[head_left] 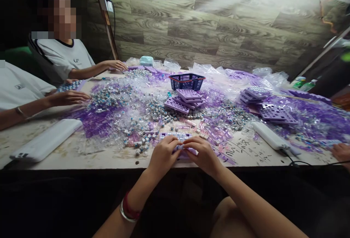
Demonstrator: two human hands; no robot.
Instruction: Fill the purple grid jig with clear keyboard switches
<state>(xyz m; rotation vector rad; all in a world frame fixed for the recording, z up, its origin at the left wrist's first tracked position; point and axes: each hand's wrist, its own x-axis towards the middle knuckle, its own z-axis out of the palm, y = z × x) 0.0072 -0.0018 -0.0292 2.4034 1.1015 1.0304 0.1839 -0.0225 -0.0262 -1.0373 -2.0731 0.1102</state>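
My left hand (163, 154) and my right hand (202, 154) rest together at the table's near edge, fingers curled and pinched over a purple plastic tray (175, 135) that lies between them. Most of the tray is hidden under my fingers. Both hands press on small pieces set in the tray, too small to name. A heap of small grey and blue-white parts (142, 121) lies just beyond my hands, mixed with clear purple pieces (95, 123).
A blue basket (187, 81) stands mid-table behind stacked purple trays (186, 101); more trays (269, 112) lie right. White bars lie at left (46, 139) and right (269, 135). Two people sit at left, hands (68, 97) on the table. Another hand (341, 152) shows at right.
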